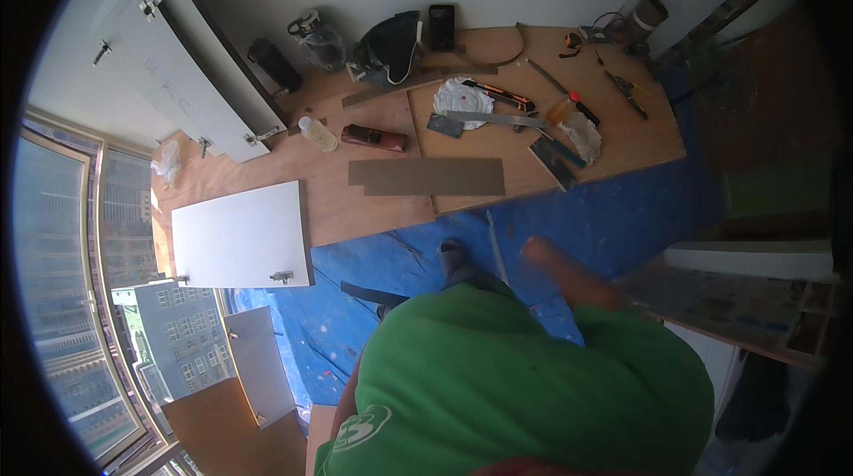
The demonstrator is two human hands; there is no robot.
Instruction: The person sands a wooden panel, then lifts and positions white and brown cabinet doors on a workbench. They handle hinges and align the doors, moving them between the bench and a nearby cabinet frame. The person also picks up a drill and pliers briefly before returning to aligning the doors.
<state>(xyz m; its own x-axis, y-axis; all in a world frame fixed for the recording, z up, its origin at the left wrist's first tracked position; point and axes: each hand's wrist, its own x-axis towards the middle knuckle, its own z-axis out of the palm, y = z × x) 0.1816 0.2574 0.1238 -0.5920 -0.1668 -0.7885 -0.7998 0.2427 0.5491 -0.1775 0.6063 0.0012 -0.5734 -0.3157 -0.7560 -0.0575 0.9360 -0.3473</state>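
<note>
My right hand [538,251] hangs over the blue sheet, in front of the wooden worktop [533,187]. It touches nothing that I can see, and its fingers are too indistinct to tell whether they are curled. Only a strip of my left arm [348,396] shows beside my green shirt; the hand is out of sight. Nearest to my right hand on the worktop are a dark flat blade-like tool [553,163] and a long brown strip [431,177]. Behind these lie a metal straight-edge [496,119], an orange-black utility knife [505,98] and a red-capped bottle [562,109].
A white door panel [240,232] with hinges overlaps the worktop's left end. Another white panel [169,67] leans on the wall. A clear bottle [317,134], a reddish case [373,138], a black bag [388,51], a tape measure [570,44] and pliers [627,92] lie around. Blue sheeting [613,210] covers the floor.
</note>
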